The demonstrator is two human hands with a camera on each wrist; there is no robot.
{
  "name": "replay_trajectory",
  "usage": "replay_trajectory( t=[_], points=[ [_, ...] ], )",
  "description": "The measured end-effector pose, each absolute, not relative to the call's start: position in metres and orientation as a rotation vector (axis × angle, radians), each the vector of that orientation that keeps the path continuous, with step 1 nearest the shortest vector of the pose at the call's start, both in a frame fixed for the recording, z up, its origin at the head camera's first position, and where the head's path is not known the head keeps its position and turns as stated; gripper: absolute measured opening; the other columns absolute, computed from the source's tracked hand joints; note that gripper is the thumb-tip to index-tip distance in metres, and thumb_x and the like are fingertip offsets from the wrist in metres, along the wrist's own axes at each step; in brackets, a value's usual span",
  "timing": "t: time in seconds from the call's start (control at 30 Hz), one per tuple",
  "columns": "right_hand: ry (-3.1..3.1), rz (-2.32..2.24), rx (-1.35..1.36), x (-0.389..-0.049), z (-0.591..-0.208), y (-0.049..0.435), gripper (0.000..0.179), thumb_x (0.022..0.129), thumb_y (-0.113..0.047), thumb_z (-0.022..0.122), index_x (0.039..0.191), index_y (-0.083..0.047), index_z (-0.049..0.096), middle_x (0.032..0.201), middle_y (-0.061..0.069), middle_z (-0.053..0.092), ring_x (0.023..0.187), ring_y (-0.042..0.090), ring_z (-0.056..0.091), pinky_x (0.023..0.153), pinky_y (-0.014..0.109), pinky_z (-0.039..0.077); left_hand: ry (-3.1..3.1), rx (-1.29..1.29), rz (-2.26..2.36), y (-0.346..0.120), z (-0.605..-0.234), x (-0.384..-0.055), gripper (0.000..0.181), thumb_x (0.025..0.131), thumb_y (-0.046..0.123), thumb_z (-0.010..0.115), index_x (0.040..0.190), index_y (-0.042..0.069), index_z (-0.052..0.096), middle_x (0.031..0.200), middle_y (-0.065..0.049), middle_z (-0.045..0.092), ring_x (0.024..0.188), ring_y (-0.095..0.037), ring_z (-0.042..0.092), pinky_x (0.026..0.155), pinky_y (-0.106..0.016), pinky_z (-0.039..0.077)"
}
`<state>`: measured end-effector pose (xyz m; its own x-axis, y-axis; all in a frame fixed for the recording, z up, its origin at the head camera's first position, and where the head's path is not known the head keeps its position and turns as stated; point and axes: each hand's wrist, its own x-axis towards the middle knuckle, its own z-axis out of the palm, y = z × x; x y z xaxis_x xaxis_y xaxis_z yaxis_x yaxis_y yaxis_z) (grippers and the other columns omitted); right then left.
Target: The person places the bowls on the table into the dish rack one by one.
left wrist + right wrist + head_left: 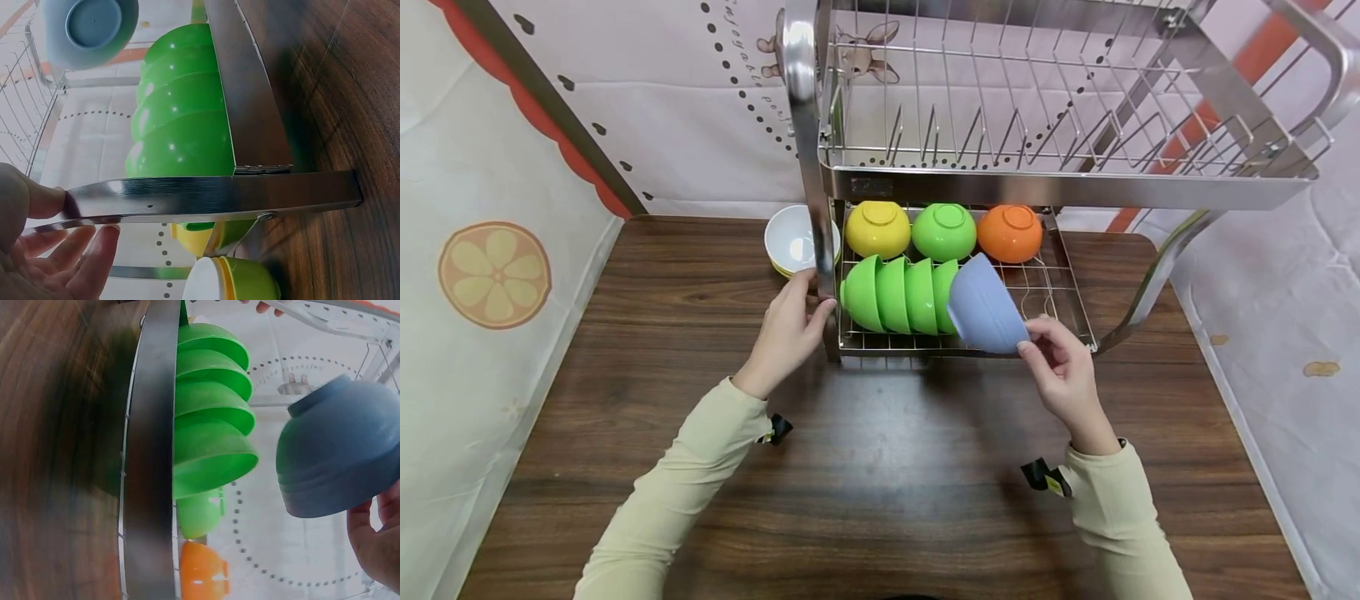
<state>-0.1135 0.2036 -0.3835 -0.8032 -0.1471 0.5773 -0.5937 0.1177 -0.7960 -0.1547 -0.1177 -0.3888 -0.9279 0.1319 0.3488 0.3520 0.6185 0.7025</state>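
Observation:
My right hand (1063,377) pinches the rim of a blue bowl (987,304) between thumb and fingers. Tilted on its side, the bowl is just right of several green bowls (891,296) that lean nested in a row on the lower tier of a metal dish rack. In the right wrist view, a gap shows between the blue bowl (340,450) and the green row (209,437). My left hand (786,329) holds the rack's left front post (187,195), thumb on one side and fingers on the other.
Behind the green row sit upside-down yellow (877,230), green (944,232) and orange (1010,234) bowls. A small stack with a white bowl (792,237) on top stands left of the rack. The upper wire tier (1037,108) overhangs the lower one. Brown wooden table (910,508) lies in front.

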Motion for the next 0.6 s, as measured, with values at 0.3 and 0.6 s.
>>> replay_trajectory(
  t=[0.3,0.6],
  points=[
    [-1.625,2.254,0.475,-0.131,-0.395,0.200,0.034,0.083,0.018,0.040,0.094,-0.008,0.059,0.073,-0.002,0.055,0.065,0.007,0.047,0.057,0.016,0.039,-2.613,-0.357,-1.254,-0.117,-0.387,-0.153,0.040,0.086,0.004,0.059,0.121,-0.003,0.041,0.091,-0.019,0.060,0.078,-0.027,0.063,0.066,-0.035,0.052],
    [-1.260,2.604,0.278,-0.146,-0.406,0.200,0.024,0.088,0.014,0.039,0.095,-0.002,0.056,0.080,0.006,0.057,0.079,0.016,0.053,0.070,0.027,0.044,-2.645,-0.382,-1.234,-0.120,-0.386,-0.152,0.039,0.086,0.004,0.059,0.119,-0.003,0.040,0.092,-0.018,0.062,0.075,-0.026,0.063,0.065,-0.036,0.051]
  ],
)
